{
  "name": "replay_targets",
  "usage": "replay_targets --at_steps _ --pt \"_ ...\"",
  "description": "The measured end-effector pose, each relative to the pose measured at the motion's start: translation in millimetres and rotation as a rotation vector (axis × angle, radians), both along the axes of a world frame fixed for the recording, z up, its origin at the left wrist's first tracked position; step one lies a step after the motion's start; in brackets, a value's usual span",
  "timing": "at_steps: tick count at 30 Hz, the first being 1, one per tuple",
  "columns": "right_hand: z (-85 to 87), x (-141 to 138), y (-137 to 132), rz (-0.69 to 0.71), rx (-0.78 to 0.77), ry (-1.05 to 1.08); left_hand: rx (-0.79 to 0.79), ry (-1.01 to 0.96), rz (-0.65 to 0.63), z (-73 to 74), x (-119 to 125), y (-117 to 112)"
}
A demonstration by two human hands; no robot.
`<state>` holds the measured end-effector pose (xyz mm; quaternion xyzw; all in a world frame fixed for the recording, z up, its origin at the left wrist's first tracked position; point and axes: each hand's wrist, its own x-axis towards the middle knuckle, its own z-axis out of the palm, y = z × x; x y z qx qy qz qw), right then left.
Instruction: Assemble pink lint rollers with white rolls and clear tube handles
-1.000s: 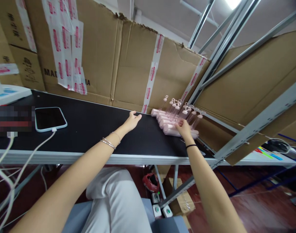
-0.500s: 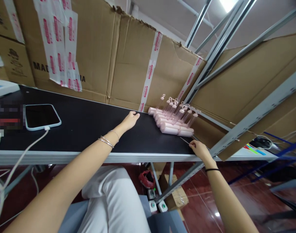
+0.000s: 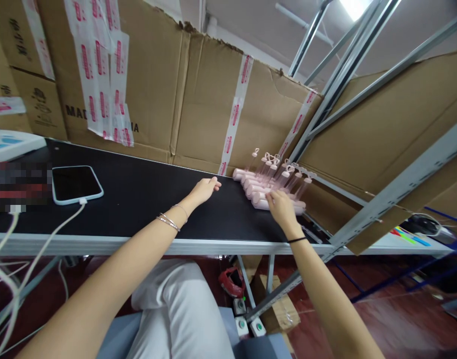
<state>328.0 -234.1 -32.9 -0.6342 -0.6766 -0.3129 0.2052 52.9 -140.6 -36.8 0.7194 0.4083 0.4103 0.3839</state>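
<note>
Several pink tubes point(image 3: 264, 192) lie side by side in a row at the far right of the black tabletop point(image 3: 138, 199), butted against the cardboard wall point(image 3: 198, 99), which seems to keep them from rolling. At the near end of that row the right hand point(image 3: 281, 208) rests, fingers bent onto the nearest tube; whether they grip it I cannot tell. Left of the row, the left hand point(image 3: 204, 189) lies flat and empty, apparently as a brace. Far left of the tubes, a phone point(image 3: 76, 183) sits charging.

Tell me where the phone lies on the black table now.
In the head view the phone lies flat on the left part of the black table, far left of the left hand, with a white cable plugged into its near edge.
</note>
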Motion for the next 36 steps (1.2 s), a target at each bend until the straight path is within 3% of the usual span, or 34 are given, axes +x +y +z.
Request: replay_targets --at_steps 4,7,12,17,23,27,30,33,36 --pt "11.1 -61 56 0.103 -0.198 -0.235 0.005 -0.011 0.055 0.0 -1 -2" --pt "10.2 -85 107 0.100 -0.301 -0.372 0.000 -0.043 0.104 -1.4 -3 -1" --pt "1.1 -79 173 -0.113 -0.482 -0.337 -0.024 -0.045 0.133 -3.7 -6 2" --pt "-5.7 -56 193 -0.207 -0.545 -0.321 -0.036 -0.015 0.086 -1.1 0 -2" --pt "-0.1 -50 189 -0.239 -0.546 -0.311 -0.056 -0.019 0.064 2.2 1 -2" --pt "6.8 -69 170 -0.103 -0.441 -0.360 -0.046 -0.035 0.048 0.2 1 1" --pt "8.0 -87 133 0.099 -0.301 -0.399 -0.032 -0.053 0.050 -1.6 2 5" --pt "4.8 -90 77 0.312 -0.145 -0.379 -0.012 -0.062 0.056 -2.0 1 7" --pt "-1.1 -67 21 0.300 -0.112 -0.247 -0.022 -0.060 0.047 -1.4 1 8"
